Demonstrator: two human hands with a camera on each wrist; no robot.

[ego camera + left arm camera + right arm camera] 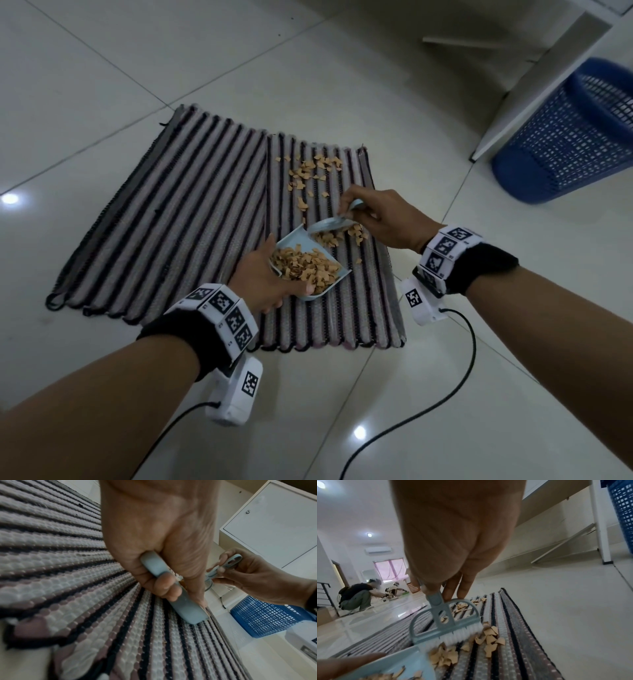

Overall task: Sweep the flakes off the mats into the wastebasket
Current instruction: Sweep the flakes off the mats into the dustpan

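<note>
Fingers pinch brush, others grip dustpan on striped mats, tiled floor.

Glossy white floor tiles (ceiling lights reflected)

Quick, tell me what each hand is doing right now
Left hand: closed around the handle of the light blue dustpan, which holds flakes.
Right hand: pinching the handle of the small brush, bristles on the mat.
</note>
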